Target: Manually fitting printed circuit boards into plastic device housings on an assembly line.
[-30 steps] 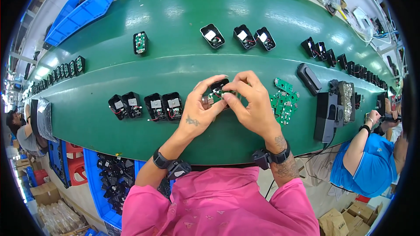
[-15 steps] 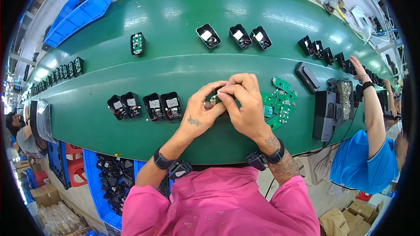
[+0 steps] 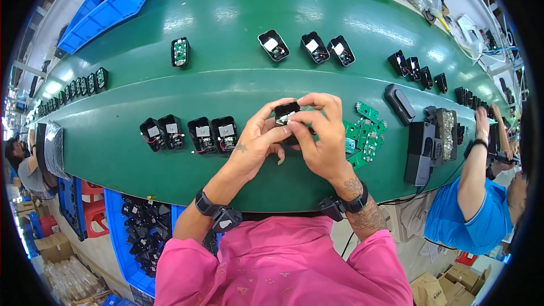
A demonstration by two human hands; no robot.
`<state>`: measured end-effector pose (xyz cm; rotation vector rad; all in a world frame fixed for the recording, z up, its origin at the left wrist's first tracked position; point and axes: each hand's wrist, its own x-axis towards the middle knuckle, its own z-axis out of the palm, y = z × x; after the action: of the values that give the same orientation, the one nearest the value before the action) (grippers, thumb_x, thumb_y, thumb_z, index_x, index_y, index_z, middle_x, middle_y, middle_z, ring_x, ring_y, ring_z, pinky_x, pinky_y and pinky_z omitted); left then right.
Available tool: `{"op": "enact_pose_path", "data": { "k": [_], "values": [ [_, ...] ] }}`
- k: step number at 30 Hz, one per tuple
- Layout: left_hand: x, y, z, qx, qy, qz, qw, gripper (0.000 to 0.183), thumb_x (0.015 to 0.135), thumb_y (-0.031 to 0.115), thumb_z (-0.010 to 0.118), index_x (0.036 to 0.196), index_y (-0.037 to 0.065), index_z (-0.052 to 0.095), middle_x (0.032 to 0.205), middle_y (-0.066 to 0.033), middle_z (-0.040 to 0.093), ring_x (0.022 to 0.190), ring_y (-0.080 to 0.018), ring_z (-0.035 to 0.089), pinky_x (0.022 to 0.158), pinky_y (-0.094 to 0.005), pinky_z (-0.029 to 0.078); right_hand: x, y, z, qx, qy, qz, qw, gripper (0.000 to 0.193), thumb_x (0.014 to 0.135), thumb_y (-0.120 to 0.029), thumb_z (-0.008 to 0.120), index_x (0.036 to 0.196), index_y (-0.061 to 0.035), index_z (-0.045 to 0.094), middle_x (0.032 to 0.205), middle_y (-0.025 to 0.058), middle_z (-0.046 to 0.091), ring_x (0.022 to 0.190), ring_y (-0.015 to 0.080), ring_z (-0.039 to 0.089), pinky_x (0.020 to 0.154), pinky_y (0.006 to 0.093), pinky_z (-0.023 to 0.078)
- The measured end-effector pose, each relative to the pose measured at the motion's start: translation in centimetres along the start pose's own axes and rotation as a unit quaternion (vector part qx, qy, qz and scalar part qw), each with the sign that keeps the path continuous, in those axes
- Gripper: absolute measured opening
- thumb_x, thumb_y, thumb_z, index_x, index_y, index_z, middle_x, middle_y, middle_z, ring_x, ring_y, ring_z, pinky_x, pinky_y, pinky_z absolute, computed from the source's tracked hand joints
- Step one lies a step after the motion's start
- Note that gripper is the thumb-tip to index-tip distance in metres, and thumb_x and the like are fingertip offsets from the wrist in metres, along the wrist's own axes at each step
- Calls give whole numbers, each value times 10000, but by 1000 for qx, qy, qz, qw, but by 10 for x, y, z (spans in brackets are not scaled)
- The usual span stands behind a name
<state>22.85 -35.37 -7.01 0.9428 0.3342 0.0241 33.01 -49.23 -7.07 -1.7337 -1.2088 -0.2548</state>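
Between my hands, above the green bench, is a small black plastic housing (image 3: 287, 110) with its open top and pale parts inside partly visible. My left hand (image 3: 256, 140) grips its left side with the fingers curled round it. On the other side, my right hand (image 3: 321, 134) holds the right edge, thumb and fingertips bent at the opening. Its lower part is hidden behind my fingers. Loose green circuit boards (image 3: 368, 133) lie in a heap just right of my right hand. Left of my left hand stand two pairs of open black housings (image 3: 202, 134) with grey blocks and wires inside.
Farther back are three open housings (image 3: 274, 45) and one holding a green board (image 3: 180, 52). More housings line both ends. A dark device (image 3: 419, 150) stands at right, near a co-worker's arm (image 3: 475, 161). Blue bins are at far left (image 3: 107, 8) and below the bench (image 3: 116, 232).
The housing in my hands has been turned, so more of its open top shows. My left fingers have shifted on it. The co-worker's arm at right has drawn away toward the right.
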Motion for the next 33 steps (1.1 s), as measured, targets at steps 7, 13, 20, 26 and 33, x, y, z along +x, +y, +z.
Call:
{"op": "enact_pose_path", "data": {
  "k": [7, 13, 20, 26, 33],
  "values": [
    [1, 0, 0, 35, 34, -7, 999, 464, 949, 117, 614, 1391, 79, 479, 1056, -81, 636, 855, -146, 671, 529, -237, 521, 5, 1, -3, 59, 15, 114, 992, 120, 887, -98, 695, 970, -18, 665, 1057, 124, 619, 941, 220, 605, 790, 341, 490],
    [5, -2, 0, 26, 82, 72, 994, 543, 932, 95, 616, 1439, 72, 421, 1111, -129, 658, 860, -205, 708, 537, -242, 534, 2, 9, -11, 208, -113, 355, 905, 165, 880, -84, 716, 991, 27, 664, 814, 63, 647, 724, 125, 619, 657, 264, 491],
    [2, -1, 4, 124, 30, 56, 990, 568, 892, 60, 608, 1437, 50, 445, 1129, -150, 656, 877, -195, 706, 608, -239, 566, 7, 12, -22, 139, -109, 285, 942, 118, 868, -77, 718, 956, 1, 713, 930, 72, 662, 797, 148, 632, 726, 284, 506],
    [5, -6, 7, 144, 34, 48, 988, 549, 895, 59, 618, 1420, 34, 460, 1113, -137, 656, 862, -152, 697, 634, -243, 598, 3, 9, -20, 91, -68, 143, 983, 142, 831, -113, 737, 958, -50, 738, 1251, 124, 573, 1178, 276, 506, 987, 400, 423],
    [4, -8, 13, 163, 39, 70, 983, 512, 911, 53, 636, 1398, 20, 481, 1109, -117, 646, 911, -151, 686, 670, -253, 617, -1, 5, -14, 145, -64, 173, 972, 110, 854, -121, 720, 920, -36, 700, 1222, 129, 572, 1176, 282, 484, 991, 406, 410]
  ]
}}
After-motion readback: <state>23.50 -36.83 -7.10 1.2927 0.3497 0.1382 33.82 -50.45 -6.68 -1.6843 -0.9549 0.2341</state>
